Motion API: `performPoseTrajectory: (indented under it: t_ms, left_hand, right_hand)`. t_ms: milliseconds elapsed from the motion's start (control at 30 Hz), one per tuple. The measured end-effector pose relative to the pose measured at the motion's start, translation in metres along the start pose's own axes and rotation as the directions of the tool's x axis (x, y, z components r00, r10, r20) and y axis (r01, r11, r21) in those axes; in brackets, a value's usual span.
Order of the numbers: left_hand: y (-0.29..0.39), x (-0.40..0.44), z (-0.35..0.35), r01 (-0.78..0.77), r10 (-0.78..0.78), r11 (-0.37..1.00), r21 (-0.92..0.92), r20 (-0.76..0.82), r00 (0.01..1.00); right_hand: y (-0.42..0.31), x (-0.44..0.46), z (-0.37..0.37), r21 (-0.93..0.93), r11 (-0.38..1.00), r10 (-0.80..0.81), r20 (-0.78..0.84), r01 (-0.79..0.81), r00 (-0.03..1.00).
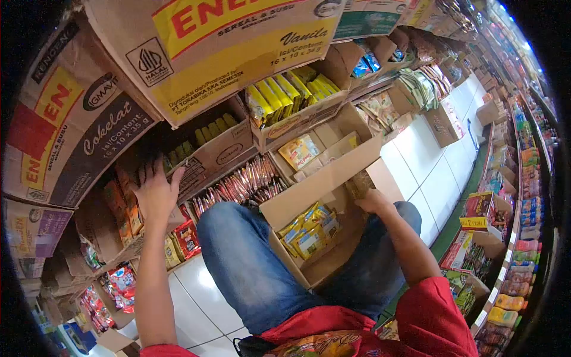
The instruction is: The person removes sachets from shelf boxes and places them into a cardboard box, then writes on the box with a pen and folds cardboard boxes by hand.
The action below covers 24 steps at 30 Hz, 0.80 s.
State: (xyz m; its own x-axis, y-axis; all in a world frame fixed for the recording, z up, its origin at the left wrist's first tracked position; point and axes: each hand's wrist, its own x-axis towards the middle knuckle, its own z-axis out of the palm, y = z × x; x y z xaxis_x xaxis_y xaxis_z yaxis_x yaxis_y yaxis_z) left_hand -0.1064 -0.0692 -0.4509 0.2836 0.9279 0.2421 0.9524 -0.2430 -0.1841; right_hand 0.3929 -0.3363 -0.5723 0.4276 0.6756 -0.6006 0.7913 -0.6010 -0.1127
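Observation:
An open cardboard box (324, 205) rests between my knees, with several yellow sachets (309, 230) in its left part. My right hand (375, 203) is at the box's right side, fingers curled by a brownish packet (358, 185); whether it grips the packet is unclear. My left hand (157, 185) lies spread on the edge of a shelf box (208, 156) holding dark green-yellow packets, beside orange packets (124, 205). It holds nothing.
Large cartons (226, 47) stand above the shelf boxes. Bright yellow packets (289, 95) fill one box, and red-brown sachets (241, 183) stand in a row below. White floor tiles (416, 149) run to the right, before another stocked shelf (526, 196).

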Motion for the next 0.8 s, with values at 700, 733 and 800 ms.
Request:
performPoseTrajectory:
  t_ms: [700,733,800]
  left_hand:
    - [-0.005,0.004,0.009,-0.043,0.044,0.999,0.003,-0.003,0.999]
    - [-0.001,0.005,0.003,-0.019,0.017,0.999,0.04,0.055,0.998]
    - [0.001,0.004,-0.002,0.005,-0.015,0.997,0.082,0.113,0.993]
  right_hand:
    - [0.071,0.014,-0.066,0.232,0.972,0.055,-0.051,-0.042,0.997]
    - [0.077,0.025,-0.054,0.237,0.971,0.055,-0.137,-0.021,0.989]
    - [0.083,0.033,-0.054,0.288,0.958,0.028,-0.132,0.011,0.991]
